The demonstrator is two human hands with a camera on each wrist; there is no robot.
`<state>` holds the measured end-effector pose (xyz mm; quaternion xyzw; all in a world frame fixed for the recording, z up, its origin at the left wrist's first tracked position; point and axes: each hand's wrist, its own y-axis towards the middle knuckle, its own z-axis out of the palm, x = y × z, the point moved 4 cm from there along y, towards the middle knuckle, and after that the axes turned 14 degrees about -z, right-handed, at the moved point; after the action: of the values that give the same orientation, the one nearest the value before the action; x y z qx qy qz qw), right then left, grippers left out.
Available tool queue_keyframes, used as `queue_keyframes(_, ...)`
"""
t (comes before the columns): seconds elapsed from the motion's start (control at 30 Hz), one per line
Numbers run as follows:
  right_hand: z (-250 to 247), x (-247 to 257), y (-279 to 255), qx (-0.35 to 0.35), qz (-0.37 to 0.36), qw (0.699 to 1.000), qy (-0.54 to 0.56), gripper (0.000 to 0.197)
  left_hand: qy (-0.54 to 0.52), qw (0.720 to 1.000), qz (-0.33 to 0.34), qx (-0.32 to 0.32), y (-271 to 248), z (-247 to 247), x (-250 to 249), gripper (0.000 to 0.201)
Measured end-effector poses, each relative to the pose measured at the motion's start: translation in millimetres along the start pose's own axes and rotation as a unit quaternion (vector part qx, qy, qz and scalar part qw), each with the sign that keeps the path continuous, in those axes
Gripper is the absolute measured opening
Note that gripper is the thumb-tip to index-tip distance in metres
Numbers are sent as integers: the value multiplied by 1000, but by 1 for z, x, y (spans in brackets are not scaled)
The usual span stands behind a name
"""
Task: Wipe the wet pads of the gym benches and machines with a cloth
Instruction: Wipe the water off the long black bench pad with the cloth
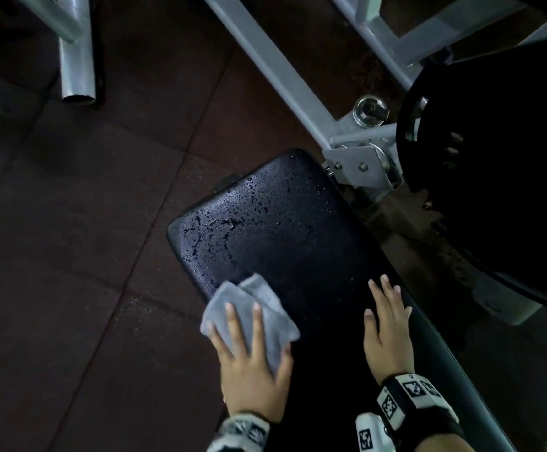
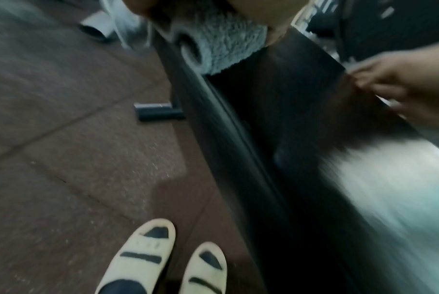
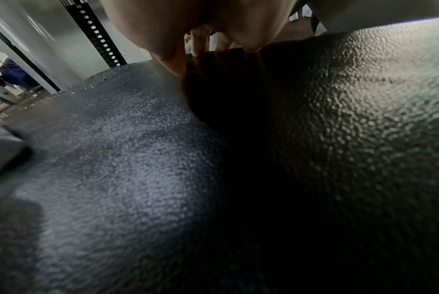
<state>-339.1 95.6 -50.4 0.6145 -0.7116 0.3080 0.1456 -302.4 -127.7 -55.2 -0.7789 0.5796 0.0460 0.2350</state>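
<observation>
A black bench pad point(image 1: 291, 230) runs from the middle of the head view toward me, with water drops over its far end. My left hand point(image 1: 249, 347) lies flat with straight fingers on a folded grey cloth point(image 1: 249, 305), pressing it onto the pad's left edge. The cloth point(image 2: 225, 39) shows under the palm in the left wrist view. My right hand point(image 1: 386, 321) rests flat on the pad's right side with its fingers spread and holds nothing. In the right wrist view the pad's grained surface point(image 3: 137, 169) fills the frame below the right hand point(image 3: 208, 35).
A grey steel frame point(image 1: 282, 73) runs diagonally behind the bench, beside a black weight plate point(image 1: 494, 151) on the right. A grey tube leg point(image 1: 76, 70) stands at the upper left. Brown rubber floor tiles point(image 1: 70, 256) lie left of the bench. My two shoes point(image 2: 163, 262) stand beside it.
</observation>
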Motion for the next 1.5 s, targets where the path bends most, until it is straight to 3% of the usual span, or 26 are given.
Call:
queue_keyframes(0.07, 0, -2, 0, -8, -4, 1000, 8, 50, 47, 997, 57, 34, -24, 15, -19, 75)
queue_keyframes(0.13, 0, -4, -1, -13, -8, 1000, 14, 48, 61, 995, 48, 68, -28, 22, -34, 73)
queue_keyframes(0.27, -1, -5, 1, -5, -6, 1000, 23, 50, 77, 994, 61, 57, 20, 13, -56, 71)
queue_keyframes(0.47, -3, -5, -2, 18, -6, 1000, 17, 51, 53, 995, -85, -24, 95, -20, -19, 73)
queue_keyframes(0.63, -3, -2, -1, 12, -9, 1000, 16, 51, -89, 980, -175, -33, 45, -15, 18, 78)
queue_keyframes(0.7, -3, -2, -1, 12, -5, 1000, 19, 51, -113, 983, -144, -8, 10, -5, 18, 78)
queue_keyframes(0.77, -3, -3, -1, 10, -5, 1000, 22, 51, -29, 999, -35, 19, -19, 10, 5, 74)
queue_keyframes(0.83, -2, -3, -1, 8, -5, 1000, 25, 51, 50, 996, 39, 55, -34, 24, -12, 69)
queue_keyframes(1.0, -2, -5, 0, 4, -8, 1000, 30, 51, 65, 994, 52, 65, 7, 13, -51, 68)
queue_keyframes(1.1, -3, -5, 0, 7, -17, 999, 27, 50, 45, 998, 0, 38, 57, -2, -48, 71)
queue_keyframes(1.23, -2, -4, 0, 17, -9, 1000, 21, 52, 19, 993, -119, -10, 105, -25, -16, 73)
queue_keyframes(1.37, -2, -2, 1, 7, -11, 1000, 16, 52, -98, 972, -212, 14, 86, -40, 5, 74)
queue_keyframes(1.5, -1, -3, 1, 3, -7, 1000, 13, 50, -291, 912, -289, 6, 32, -36, 3, 86)
